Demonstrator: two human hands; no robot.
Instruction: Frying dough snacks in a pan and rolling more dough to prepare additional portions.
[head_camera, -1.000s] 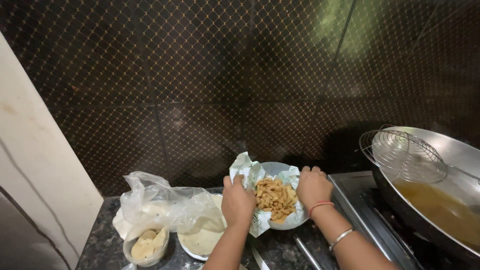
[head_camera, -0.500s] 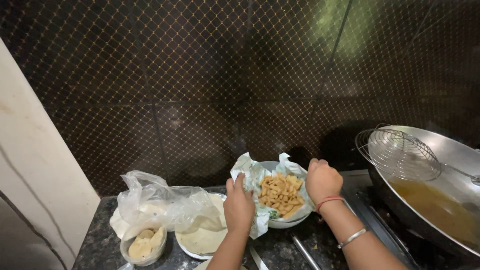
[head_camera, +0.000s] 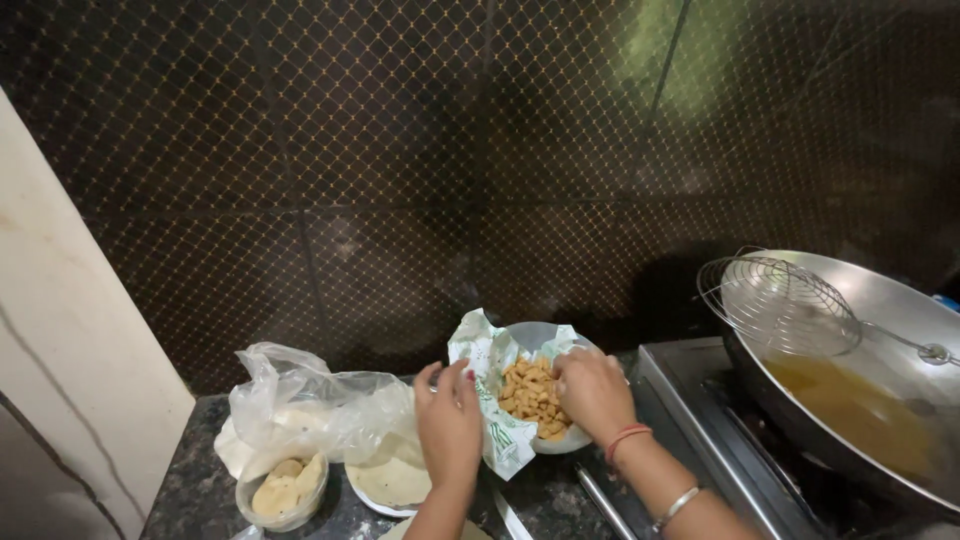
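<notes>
A round bowl (head_camera: 535, 335) lined with white-and-green paper (head_camera: 492, 372) holds small golden fried pieces (head_camera: 532, 392). It stands on the dark counter beside the stove. My left hand (head_camera: 449, 424) rests against the paper at the bowl's left side, fingers bent. My right hand (head_camera: 592, 390) lies over the bowl's right side, fingers curled on the fried pieces and the paper. Whether the right hand grips anything is hidden by the fingers.
A large metal wok (head_camera: 880, 330) with amber oil (head_camera: 850, 412) sits on the stove (head_camera: 690, 400) at right, a wire skimmer (head_camera: 785, 305) resting on its rim. At left lie a crumpled clear plastic bag (head_camera: 310, 405), a plate of flat discs (head_camera: 390, 482) and a small cup (head_camera: 285, 492).
Both hands have shifted with the bowl; the right hand moved from the bowl's rim to lie over the fried pieces. The view has drifted slightly.
</notes>
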